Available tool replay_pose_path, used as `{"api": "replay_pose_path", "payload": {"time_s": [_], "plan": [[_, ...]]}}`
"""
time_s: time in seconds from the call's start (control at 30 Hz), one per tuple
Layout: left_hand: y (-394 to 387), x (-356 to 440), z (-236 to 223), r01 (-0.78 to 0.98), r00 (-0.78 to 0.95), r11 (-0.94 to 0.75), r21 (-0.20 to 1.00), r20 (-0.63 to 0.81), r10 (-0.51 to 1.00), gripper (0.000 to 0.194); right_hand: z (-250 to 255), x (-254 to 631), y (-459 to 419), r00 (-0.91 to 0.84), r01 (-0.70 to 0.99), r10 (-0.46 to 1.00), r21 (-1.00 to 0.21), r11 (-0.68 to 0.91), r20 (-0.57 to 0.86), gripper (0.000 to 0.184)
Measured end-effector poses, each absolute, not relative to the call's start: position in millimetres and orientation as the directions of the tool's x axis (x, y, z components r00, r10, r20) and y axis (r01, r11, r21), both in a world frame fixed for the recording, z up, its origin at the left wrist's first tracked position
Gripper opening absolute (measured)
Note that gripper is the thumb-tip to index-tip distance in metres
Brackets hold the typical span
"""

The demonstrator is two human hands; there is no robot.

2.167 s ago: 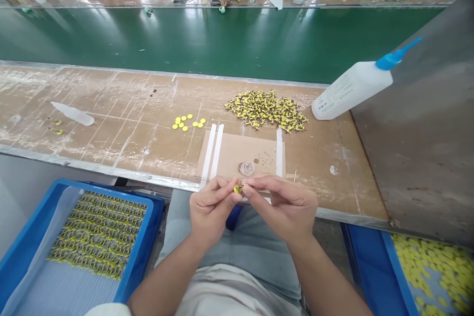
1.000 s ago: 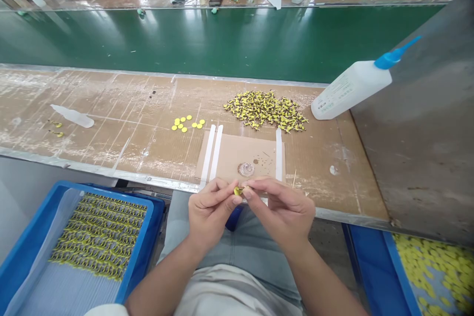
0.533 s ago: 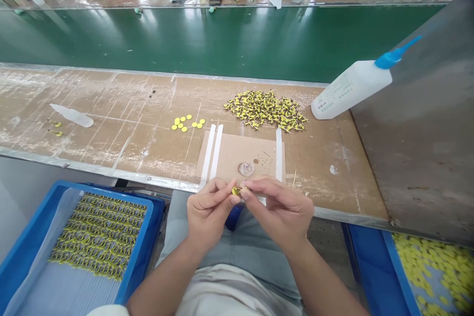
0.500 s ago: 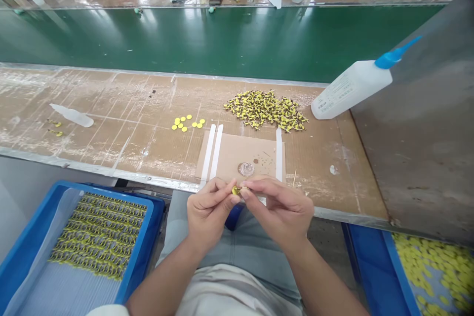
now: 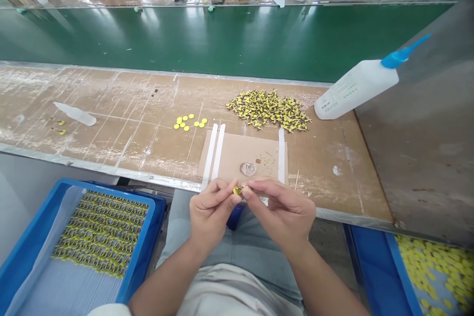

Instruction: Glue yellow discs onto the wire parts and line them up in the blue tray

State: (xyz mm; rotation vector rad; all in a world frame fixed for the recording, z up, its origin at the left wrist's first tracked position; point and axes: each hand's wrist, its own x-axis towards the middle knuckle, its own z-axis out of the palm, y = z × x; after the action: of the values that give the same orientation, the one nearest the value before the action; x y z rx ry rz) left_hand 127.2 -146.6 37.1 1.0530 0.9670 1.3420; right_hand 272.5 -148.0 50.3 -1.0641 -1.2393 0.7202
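Between my two hands, over the table's front edge, is a small yellow disc (image 5: 237,190) with a thin dark piece at its side. My left hand (image 5: 212,207) pinches the disc between thumb and fingertips. My right hand (image 5: 283,210) is closed at the fingertips on the small dark-and-yellow piece, which meets the disc; its shape is mostly hidden by the fingers. Just beyond the hands, a small clear round dish (image 5: 248,169) sits on a taped cardboard sheet (image 5: 237,150). Farther back lies a heap of small yellow-and-black pieces (image 5: 268,110). Several loose yellow discs (image 5: 186,128) lie left of the sheet.
A white bottle with a blue nozzle (image 5: 355,90) leans at the right against a metal panel (image 5: 425,143). Blue trays hold rows of yellow-black pieces (image 5: 99,232) at left and yellow discs (image 5: 440,271) at right. Across the green belt (image 5: 185,39), co-workers sit.
The whole view has shifted slightly, so things appear a little farther right. My hands keep the same pinch on the disc and the small piece.
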Motion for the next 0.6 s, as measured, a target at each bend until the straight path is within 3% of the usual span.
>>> {"api": "replay_pose_path", "payload": {"time_s": [0.23,0.6], "plan": [[-145.9,126.9,38.4,-0.278,0.002,-0.063,0.959,0.066,0.998,0.028,52.2,272.5,-145.8,0.181,0.095,0.887,-0.906,0.414,0.424,0.028],[-142.5,126.8,45.4,-0.236,0.067,-0.011,0.972,0.028,0.997,0.027,45.7,273.5,-149.9,0.279,0.154,0.913,-0.953,0.262,0.297,0.015]]}}
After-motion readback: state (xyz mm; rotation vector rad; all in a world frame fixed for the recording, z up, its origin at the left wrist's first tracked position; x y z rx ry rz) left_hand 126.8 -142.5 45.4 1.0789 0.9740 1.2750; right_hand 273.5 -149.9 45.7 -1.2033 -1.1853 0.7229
